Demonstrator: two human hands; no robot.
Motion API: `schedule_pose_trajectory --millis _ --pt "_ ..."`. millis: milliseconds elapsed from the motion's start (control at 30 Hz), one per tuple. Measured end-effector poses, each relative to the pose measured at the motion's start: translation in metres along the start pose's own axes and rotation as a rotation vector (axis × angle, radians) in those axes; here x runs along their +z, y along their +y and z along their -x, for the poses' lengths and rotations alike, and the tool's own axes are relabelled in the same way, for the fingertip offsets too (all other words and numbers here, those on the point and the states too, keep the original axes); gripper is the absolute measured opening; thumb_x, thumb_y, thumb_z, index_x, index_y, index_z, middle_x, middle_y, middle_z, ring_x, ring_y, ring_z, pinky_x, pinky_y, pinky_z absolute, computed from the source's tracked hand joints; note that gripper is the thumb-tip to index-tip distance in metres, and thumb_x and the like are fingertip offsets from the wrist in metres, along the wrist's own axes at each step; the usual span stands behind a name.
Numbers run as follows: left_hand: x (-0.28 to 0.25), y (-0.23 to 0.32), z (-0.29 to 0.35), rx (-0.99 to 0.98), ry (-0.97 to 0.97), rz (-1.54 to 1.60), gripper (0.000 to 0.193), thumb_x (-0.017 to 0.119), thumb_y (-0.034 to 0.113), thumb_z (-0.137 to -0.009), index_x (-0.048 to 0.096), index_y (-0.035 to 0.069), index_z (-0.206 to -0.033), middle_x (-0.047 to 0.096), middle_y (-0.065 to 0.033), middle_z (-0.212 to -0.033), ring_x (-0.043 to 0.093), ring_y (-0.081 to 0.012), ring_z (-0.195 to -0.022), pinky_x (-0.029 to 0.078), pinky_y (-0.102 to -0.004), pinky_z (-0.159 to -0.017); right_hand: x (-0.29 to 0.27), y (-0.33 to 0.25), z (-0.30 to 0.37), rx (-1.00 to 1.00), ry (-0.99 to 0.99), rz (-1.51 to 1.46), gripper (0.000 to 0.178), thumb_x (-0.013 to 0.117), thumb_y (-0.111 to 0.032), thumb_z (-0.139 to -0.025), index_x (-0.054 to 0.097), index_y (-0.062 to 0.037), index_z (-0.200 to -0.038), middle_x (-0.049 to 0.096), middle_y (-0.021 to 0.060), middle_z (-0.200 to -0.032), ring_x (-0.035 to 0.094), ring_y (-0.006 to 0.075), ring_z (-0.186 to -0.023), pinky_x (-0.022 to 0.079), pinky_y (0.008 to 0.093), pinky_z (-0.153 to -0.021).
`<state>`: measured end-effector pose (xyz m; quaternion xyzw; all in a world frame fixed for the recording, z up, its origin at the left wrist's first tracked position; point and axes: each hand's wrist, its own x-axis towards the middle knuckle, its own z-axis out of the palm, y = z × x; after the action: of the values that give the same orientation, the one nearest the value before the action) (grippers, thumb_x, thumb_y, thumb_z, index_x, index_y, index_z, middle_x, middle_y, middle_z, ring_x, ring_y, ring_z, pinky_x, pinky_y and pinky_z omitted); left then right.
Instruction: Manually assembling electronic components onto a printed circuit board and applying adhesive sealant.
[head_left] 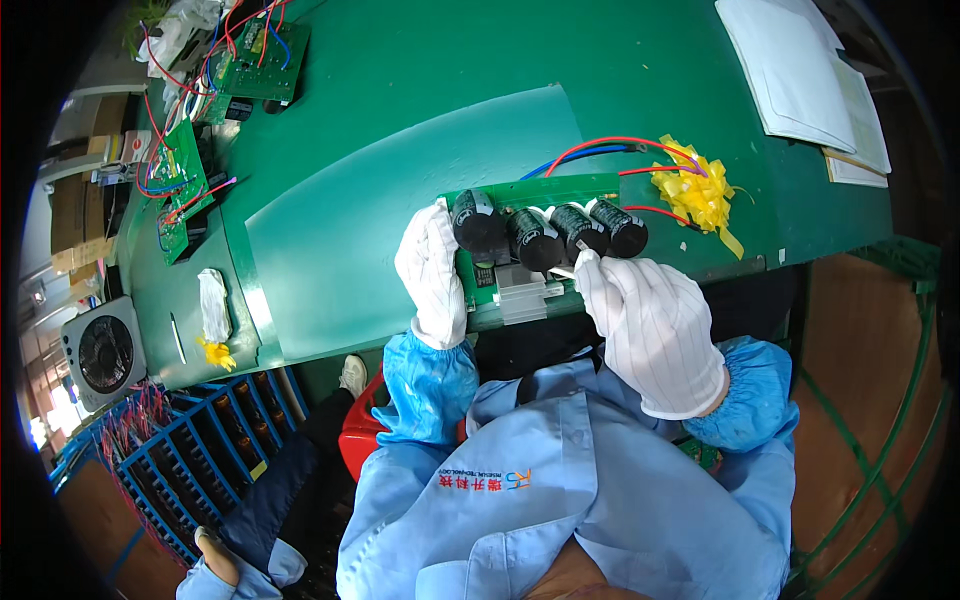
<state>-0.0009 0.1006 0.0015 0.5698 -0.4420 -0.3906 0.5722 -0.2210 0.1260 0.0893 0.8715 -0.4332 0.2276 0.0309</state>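
A green circuit board [545, 188] with several big black cylindrical capacitors [535, 240] lies at the near edge of the table. My left hand [430, 270], in a white glove, closes around the board's left end beside the leftmost capacitor. A silver finned heat sink [522, 295] sits on the board's near side. My right hand [655, 325], in a white striped glove, pinches a small, thin pale piece against the near side of the capacitors; its kind is too small to tell. Red wires [610, 140] and blue wires run from the board's far side toward a bundle of yellow ribbon [695, 185].
The green table [420, 60] carries a translucent sheet [340, 200] under the board. More wired boards [185, 180] stand at the left, near a glove [214, 305] and a pen [178, 338]. Papers [790, 70] lie far right. A fan [104, 352] and blue rack [200, 450] stand left.
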Motion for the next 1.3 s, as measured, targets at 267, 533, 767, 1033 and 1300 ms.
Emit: schedule_pose_trajectory --millis 267,533,767,1033,1300 --pt "0.0 0.001 0.001 -0.052 0.002 0.045 0.028 0.06 0.023 -0.101 0.066 -0.003 -0.111 0.064 0.0001 -0.095 0.053 -0.0063 -0.083 0.045 -0.0227 -0.076 0.003 -0.002 -0.001 -0.012 0.055 -0.094 0.018 0.072 -0.006 -0.076 0.065 0.0047 -0.09 0.061 0.0087 -0.084 0.051 0.0175 -0.063 0.039 0.0298 -0.048" --pt "-0.001 -0.002 0.003 -0.031 0.007 0.055 0.028 0.059 0.022 -0.102 0.066 -0.003 -0.112 0.064 -0.0008 -0.095 0.053 -0.0067 -0.082 0.045 -0.0227 -0.076 0.019 0.005 0.01 -0.13 0.225 -0.04 0.015 0.073 -0.003 -0.078 0.063 0.0026 -0.088 0.063 0.0099 -0.087 0.056 0.0193 -0.066 0.042 0.0314 -0.048" --pt "-0.001 -0.001 0.005 -0.028 0.008 0.101 0.028 0.059 0.021 -0.102 0.065 -0.003 -0.114 0.064 -0.0011 -0.096 0.054 -0.0076 -0.086 0.046 -0.0241 -0.08 0.012 0.012 0.009 -0.119 0.09 -0.117 0.016 0.074 -0.003 -0.076 0.059 -0.0026 -0.082 0.06 0.0076 -0.084 0.055 0.0189 -0.064 0.041 0.0319 -0.048" --pt "-0.002 -0.001 0.004 -0.018 -0.01 0.11 0.026 0.059 0.021 -0.102 0.065 -0.002 -0.112 0.063 -0.0003 -0.097 0.053 -0.0069 -0.086 0.044 -0.0235 -0.08 0.003 0.016 0.007 -0.09 0.145 -0.114 0.016 0.075 -0.001 -0.075 0.061 -0.0036 -0.081 0.059 0.0049 -0.08 0.053 0.0184 -0.061 0.041 0.0308 -0.049" --pt "-0.001 0.0 0.007 -0.014 0.013 0.12 0.026 0.059 0.021 -0.102 0.066 -0.002 -0.112 0.063 0.0006 -0.095 0.052 -0.0062 -0.083 0.044 -0.0229 -0.077 -0.024 0.014 0.007 -0.042 -0.033 -0.155 0.035 0.068 -0.008 -0.072 0.069 0.0005 -0.106 0.063 0.0046 -0.084 0.054 0.0191 -0.059 0.042 0.033 -0.05"
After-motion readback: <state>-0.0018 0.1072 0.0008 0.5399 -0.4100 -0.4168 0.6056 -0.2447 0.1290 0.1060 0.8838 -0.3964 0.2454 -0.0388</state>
